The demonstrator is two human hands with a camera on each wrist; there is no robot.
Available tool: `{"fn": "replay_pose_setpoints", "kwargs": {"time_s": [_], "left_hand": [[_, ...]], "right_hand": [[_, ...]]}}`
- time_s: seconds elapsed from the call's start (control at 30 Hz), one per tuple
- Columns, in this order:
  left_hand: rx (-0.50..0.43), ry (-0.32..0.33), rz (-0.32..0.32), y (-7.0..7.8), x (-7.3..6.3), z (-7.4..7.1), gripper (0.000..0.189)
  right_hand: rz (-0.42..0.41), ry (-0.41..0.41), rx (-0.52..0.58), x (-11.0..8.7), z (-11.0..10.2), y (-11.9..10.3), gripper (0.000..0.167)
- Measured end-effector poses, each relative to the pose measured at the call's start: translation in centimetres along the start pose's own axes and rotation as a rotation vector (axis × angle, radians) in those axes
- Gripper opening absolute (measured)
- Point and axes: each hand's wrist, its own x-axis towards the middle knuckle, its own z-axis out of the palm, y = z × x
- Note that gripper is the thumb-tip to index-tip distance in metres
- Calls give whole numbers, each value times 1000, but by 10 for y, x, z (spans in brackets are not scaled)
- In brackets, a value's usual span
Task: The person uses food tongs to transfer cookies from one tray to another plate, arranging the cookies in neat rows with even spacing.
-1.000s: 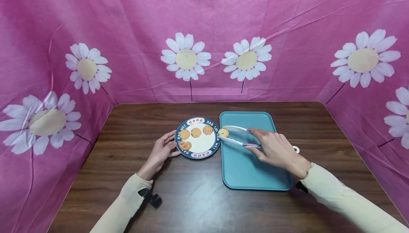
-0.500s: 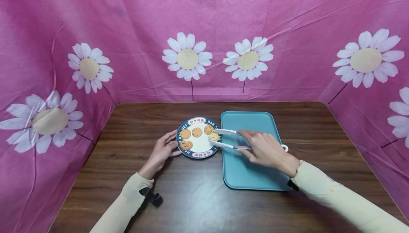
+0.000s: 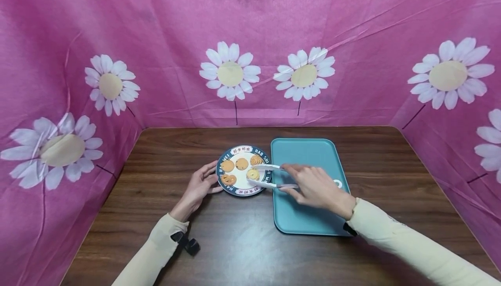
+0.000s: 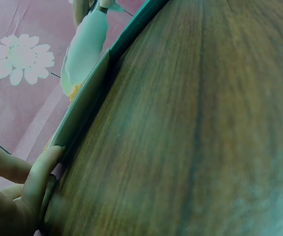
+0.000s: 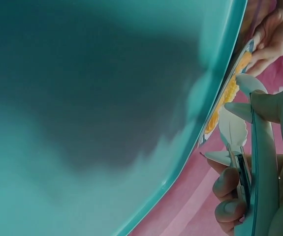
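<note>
My right hand (image 3: 315,190) grips white-tipped tongs (image 3: 268,185) that reach leftward over the round plate (image 3: 242,180). Between the tong tips, low over the plate's right half, is a pale round cookie (image 3: 253,174). The plate has a dark blue lettered rim, and my left hand (image 3: 197,188) holds it at its left edge; the left wrist view shows a finger (image 4: 45,167) right at the rim. Also on the plate lie a swirl cookie (image 3: 256,160), two round cookies, one of them the middle cookie (image 3: 241,163), and a pretzel-shaped cookie (image 3: 228,180).
A teal rectangular tray (image 3: 301,220) lies just right of the plate, under my right hand. Both rest on a dark wooden table (image 3: 219,251). Pink cloth (image 3: 266,16) printed with daisies encloses the back and sides.
My right hand has moved left with the tongs, carrying the pale cookie from the tray's left edge to over the plate, then nearer its middle. My left hand stays at the plate.
</note>
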Motion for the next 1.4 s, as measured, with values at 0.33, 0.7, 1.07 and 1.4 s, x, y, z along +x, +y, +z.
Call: {"fn": "replay_pose_setpoints", "kwargs": {"time_s": [0.33,0.7,1.07,1.4], "left_hand": [[-8,3,0,-2,0,-1,58],[-11,-4,1,-3,1,-1,58],[-11,-8,-2,-3,1,-2,57],[-21,-2,-7,-2,2,-2,57]], "right_hand": [[-35,15,3,9,7,-8,64],[-47,-5,27,15,9,-12,66],[-49,6,23,18,15,-13,65],[-36,-1,24,20,15,-14,66]]}}
